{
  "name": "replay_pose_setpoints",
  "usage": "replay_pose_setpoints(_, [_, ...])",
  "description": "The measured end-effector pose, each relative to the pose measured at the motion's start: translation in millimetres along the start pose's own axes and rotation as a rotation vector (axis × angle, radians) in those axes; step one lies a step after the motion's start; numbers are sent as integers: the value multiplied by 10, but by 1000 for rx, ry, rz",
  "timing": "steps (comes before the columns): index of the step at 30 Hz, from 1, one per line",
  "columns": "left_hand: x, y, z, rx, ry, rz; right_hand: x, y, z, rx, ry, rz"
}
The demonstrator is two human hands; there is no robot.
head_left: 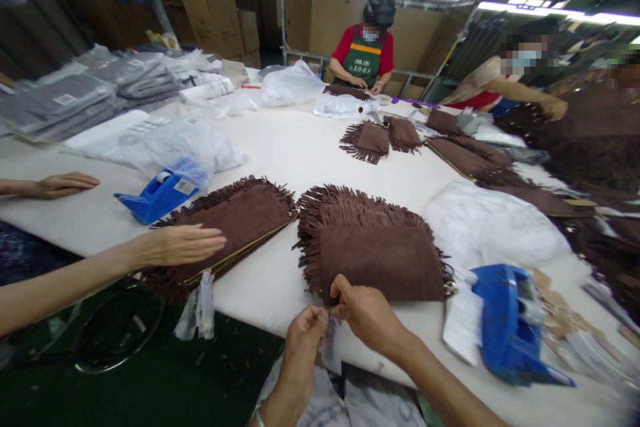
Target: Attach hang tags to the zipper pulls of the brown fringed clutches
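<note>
A brown fringed suede-like pouch [380, 260] lies flat on the white table in front of me, its fringe spread along the far and left edges. At its near left corner, my left hand [304, 343] and my right hand [367, 313] meet with fingertips pinched closely together. Whatever is between the fingers is too small to make out. A strip of clear plastic [331, 345] hangs just below them. On the pouch's right end is a metal ring clasp [450, 288].
A neighbour's hand [187, 245] rests on a second fringed pouch [240, 217]. Blue tape dispensers stand left [163, 193] and right [507, 320]. Clear plastic bags [493, 223], more brown pouches [373, 138] and wrapped grey stacks [55, 103] cover parts of the table. Co-workers [367, 53] stand across it.
</note>
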State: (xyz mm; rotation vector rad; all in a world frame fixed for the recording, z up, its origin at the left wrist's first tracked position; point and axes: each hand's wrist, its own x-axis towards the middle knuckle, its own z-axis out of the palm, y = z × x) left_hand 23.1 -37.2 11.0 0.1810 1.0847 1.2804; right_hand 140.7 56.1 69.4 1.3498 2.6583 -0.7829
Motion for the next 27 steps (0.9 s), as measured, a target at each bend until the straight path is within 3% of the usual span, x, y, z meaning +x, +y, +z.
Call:
replay_pose_setpoints(7, [106, -100, -32, -2, 99, -26, -61, 34, 95, 73, 32, 9])
replay_pose_setpoints(13, [129, -64, 67, -194, 3, -65, -169, 77, 178, 342, 118, 3])
replay_pose_setpoints(17, [130, 13, 77, -294, -66, -146, -163, 88, 248, 504, 158, 82])
replay_pose_setpoints(20, [128, -40, 62, -318, -80, -208, -181, 123, 383, 638, 191, 171])
replay_pose_setpoints(24, [205, -210, 77, -269, 15, -137, -213, 261, 654, 593, 263, 237])
replay_pose_setpoints(27, [257, -81, 61, -223, 70, -12, -213, 302, 809, 527, 394, 175])
